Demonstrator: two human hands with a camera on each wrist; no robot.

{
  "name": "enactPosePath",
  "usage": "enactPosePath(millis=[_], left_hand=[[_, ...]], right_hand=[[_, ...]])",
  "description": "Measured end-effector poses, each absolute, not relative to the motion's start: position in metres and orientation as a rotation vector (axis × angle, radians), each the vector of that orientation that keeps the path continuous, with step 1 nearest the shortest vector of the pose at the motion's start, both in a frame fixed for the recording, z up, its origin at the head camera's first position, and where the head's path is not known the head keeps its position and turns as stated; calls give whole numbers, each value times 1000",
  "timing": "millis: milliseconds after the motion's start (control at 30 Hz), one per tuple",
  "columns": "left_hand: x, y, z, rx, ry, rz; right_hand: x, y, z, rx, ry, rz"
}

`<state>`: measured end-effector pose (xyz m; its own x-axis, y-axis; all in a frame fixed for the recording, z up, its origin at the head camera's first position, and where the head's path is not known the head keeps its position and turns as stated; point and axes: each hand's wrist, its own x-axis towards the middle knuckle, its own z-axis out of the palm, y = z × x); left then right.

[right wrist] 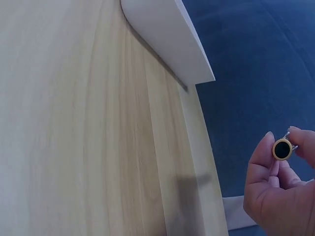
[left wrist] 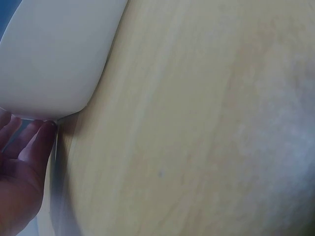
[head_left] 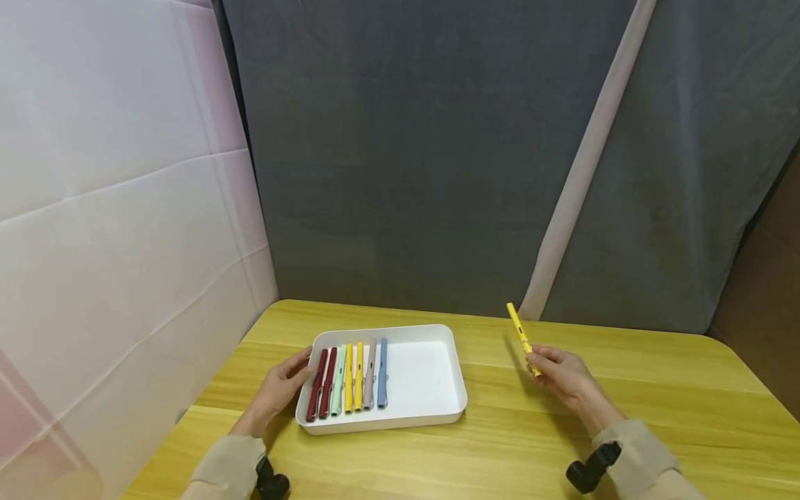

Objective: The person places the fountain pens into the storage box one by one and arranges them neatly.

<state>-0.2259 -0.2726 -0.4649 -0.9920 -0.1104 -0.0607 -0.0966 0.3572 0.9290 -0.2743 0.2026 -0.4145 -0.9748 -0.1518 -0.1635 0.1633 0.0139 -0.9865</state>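
Note:
My right hand point(head_left: 565, 378) pinches a yellow pen point(head_left: 516, 321) between thumb and fingers, above the table to the right of the tray. The pen tilts, its far end pointing up and left. In the right wrist view, its round dark-centred end point(right wrist: 282, 150) and part of the clip show between my fingertips. My left hand point(head_left: 279, 385) rests against the left side of a white tray point(head_left: 425, 375), fingers fairly straight on the outer wall point(left wrist: 59, 54). A row of pens lies in the tray's left half: two dark red point(head_left: 317, 385), one mint green point(head_left: 338, 380), two yellow point(head_left: 358, 378), one greyish pink point(head_left: 369, 375), one blue point(head_left: 382, 375).
The tray stands on a wood-grain table point(head_left: 500, 444). A dark grey curtain point(head_left: 437, 153) with a pale strip point(head_left: 587, 160) hangs behind the table's back edge. White fabric point(head_left: 137, 173) hangs along the left, and a brown panel point(head_left: 765, 298) stands at the far right.

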Motion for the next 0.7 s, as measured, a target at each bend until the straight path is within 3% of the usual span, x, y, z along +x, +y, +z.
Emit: enactPosePath(millis=[700], left_hand=[[-226,-272,-465,186,-2565,-1759]], right_hand=[[-272,173,-414,-102,1975,-2072]])
